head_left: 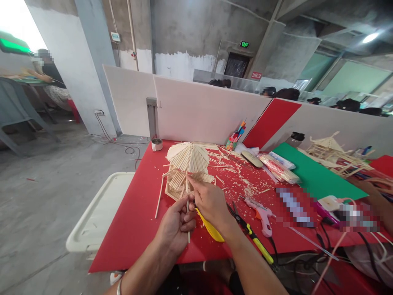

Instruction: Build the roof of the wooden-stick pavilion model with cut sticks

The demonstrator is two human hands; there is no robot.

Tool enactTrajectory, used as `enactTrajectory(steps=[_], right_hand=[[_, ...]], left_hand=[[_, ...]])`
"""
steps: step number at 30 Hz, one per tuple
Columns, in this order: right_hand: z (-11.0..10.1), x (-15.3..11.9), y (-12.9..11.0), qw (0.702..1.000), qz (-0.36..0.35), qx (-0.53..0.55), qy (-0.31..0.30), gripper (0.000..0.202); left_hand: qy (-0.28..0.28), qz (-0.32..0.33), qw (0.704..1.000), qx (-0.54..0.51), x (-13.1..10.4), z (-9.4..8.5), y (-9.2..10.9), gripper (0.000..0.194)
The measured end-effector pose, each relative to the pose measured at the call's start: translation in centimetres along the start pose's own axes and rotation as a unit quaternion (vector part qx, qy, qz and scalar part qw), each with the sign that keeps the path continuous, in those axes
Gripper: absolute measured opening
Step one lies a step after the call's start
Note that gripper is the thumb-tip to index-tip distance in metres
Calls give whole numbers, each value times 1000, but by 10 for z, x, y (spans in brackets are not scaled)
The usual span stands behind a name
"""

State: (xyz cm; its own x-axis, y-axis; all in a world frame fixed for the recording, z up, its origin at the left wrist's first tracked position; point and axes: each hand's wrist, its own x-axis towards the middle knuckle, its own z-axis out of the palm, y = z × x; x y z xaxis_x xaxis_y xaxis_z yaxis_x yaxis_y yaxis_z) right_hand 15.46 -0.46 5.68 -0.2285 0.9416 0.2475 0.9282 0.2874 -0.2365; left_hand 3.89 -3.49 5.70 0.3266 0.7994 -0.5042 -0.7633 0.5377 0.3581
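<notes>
A small pavilion-like model of thin wooden sticks stands before me on the red tabletop, its roof peaked and ribbed. My left hand pinches a thin wooden stick upright at the model's near side. Beside it, my right hand is curled around what looks like a yellow utility knife; its blade end is hidden by the fingers. The right index finger reaches out to the model's front, near the stick's upper part. Another stick leans at the model's left.
Right of my hands lie yellow-handled pliers and a pink glue gun. Loose sticks and shavings litter the red table. Behind are a pen holder, a tin and white partitions. Another person's arm is at right.
</notes>
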Motion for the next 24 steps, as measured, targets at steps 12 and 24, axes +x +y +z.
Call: enactTrajectory(steps=[12,24], right_hand=[[2,0,2,1000,-12,2,0,56],[-2,0,2,999,15,2,-42,52]], left_hand=[[3,0,1000,4,-1,2,0,31],[13,16,999,-34,2,5,-8,28]])
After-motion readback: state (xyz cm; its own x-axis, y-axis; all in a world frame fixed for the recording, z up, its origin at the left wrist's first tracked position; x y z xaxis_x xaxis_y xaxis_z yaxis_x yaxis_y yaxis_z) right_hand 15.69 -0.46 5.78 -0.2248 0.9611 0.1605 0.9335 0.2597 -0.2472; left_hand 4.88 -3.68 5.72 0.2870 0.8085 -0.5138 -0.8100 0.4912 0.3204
